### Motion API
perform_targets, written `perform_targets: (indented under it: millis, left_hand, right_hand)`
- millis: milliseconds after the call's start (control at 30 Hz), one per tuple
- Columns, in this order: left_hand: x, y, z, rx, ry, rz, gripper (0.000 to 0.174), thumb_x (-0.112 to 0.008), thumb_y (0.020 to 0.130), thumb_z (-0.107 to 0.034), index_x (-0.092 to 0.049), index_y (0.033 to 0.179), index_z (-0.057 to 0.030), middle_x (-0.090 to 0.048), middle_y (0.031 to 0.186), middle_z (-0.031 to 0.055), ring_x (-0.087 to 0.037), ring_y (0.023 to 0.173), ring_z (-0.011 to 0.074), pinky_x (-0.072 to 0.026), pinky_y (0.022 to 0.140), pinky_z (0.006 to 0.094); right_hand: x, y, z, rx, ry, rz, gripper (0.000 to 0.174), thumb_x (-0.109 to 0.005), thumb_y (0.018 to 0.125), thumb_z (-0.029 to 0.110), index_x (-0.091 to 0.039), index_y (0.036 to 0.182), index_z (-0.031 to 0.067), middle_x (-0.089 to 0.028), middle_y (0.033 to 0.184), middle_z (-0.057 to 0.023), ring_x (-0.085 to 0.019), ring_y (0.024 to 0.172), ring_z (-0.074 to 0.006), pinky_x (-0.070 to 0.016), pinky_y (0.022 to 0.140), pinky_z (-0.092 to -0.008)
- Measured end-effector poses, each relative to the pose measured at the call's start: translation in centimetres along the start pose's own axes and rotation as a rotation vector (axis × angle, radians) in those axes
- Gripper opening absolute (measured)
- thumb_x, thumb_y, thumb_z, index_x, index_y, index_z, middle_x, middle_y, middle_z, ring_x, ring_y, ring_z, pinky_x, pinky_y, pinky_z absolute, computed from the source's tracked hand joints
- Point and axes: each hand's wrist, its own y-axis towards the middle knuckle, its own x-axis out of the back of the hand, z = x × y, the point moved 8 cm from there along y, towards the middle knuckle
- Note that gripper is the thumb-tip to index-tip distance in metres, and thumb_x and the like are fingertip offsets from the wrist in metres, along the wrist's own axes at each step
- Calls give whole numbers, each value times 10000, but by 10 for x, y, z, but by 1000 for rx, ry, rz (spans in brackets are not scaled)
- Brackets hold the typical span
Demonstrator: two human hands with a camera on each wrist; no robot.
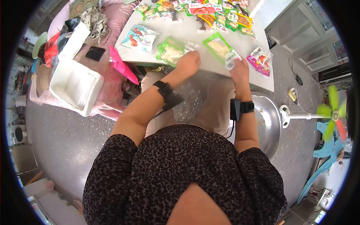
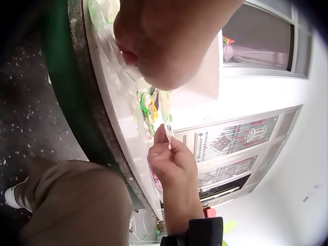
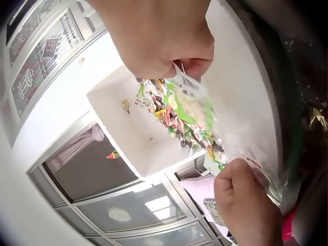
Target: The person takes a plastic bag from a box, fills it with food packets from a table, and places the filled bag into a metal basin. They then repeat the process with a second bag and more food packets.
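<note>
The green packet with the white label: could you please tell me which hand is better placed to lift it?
Right, probably. The right hand already pinches the green packet at its labelled corner, while the left hand holds a neighbouring packet further left.

Floor [image 1: 63,135]: grey speckled stone, daylit. White table [image 1: 191,35] ahead. Pink sofa [image 1: 116,17] to its left, with a white foam box [image 1: 75,86] on the pink upholstery. At right, a steel basin [image 1: 268,123] and a pedestal fan [image 1: 332,112] with green and red blades. Patterned glass door panels [image 2: 230,138] beyond.
</note>
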Motion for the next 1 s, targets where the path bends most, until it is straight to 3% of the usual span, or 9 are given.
perform_targets:
  millis: [233,400,633,767,800,900,1000]
  left_hand:
    - [11,4,-5,105,-8,-3,145,-430,750,-155,-510,792,-42,-533,761,170,-508,746,324,-399,654,386]
    - [14,-1,-14,57,102,-1,145,-425,747,-155,-499,762,-31,-530,747,167,-513,731,327,-407,641,396]
    - [10,-5,-39,-61,317,86,110,-447,716,-140,-486,723,-37,-530,707,138,-537,690,319,-434,599,403]
    - [8,-7,-50,-116,333,95,118,-454,716,-148,-497,742,-41,-534,704,133,-548,677,302,-442,581,389]
    - [8,-8,-52,-124,330,84,123,-458,717,-153,-500,747,-41,-534,704,132,-549,675,299,-444,576,386]
    - [10,-8,-51,-113,339,76,141,-477,712,-165,-506,761,-36,-535,705,128,-550,671,298,-446,570,382]
    - [13,-10,-50,-108,345,89,146,-492,707,-168,-507,756,-31,-537,708,125,-549,667,296,-446,565,379]
  right_hand:
    - [9,-34,-2,-109,-115,-17,256,-385,760,-47,-413,1015,-47,-512,963,-166,-545,853,-255,-485,696,-382]
    - [7,-43,-10,-173,-283,-3,259,-398,755,-42,-420,1013,-55,-521,944,-158,-552,829,-238,-488,678,-363]
    - [-35,-39,-41,-263,-77,201,245,-415,768,-17,-428,1010,-53,-524,935,-145,-548,844,-241,-486,691,-371]
    - [-63,-35,-63,-272,-82,87,186,-417,770,-12,-448,952,-28,-528,905,-124,-550,806,-219,-486,651,-359]
    - [-72,-31,-68,-236,-70,177,146,-431,763,-10,-448,908,-15,-533,858,-103,-554,764,-208,-479,610,-337]
    - [-79,-28,-78,-308,-76,210,127,-446,756,-3,-442,882,-17,-533,805,-95,-557,715,-196,-471,586,-319]
    - [-79,-39,-74,-466,-380,253,114,-421,763,-12,-437,874,-26,-530,807,-110,-551,703,-203,-470,601,-333]
